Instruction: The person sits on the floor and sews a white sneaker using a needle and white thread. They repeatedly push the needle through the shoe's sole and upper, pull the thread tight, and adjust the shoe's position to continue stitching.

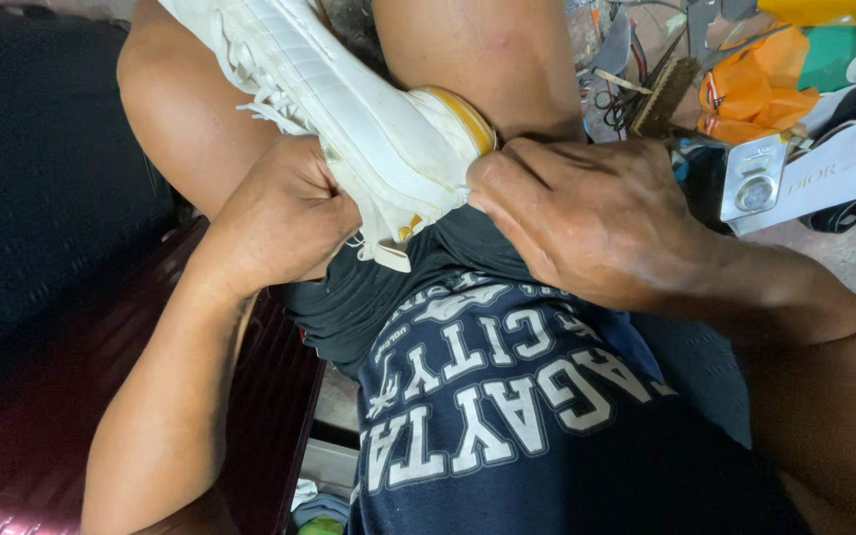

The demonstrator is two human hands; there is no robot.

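White sneaker (pixel 349 109) clamped between the knees, upper centre of frame. Left hand (pixel 284 213) closed on its side; right hand (pixel 587 213) pinched at the heel edge. Sole work judged underway; firm, steady pressure needed next.

The white shoe (pixel 349 109) looks like smooth, matt leather or imitation leather, ribbed in raised bands, with woven cloth laces (pixel 267 104) and a yellowed rubbery strip at the heel. The dark shirt (pixel 507 416) is soft matt cloth with a flat, slightly cracked white print. The bench (pixel 101 416) at the left is glossy reddish wood. The orange bag (pixel 755 89) is thin, crinkled, shiny plastic. The brush (pixel 664 96) has coarse bristles.
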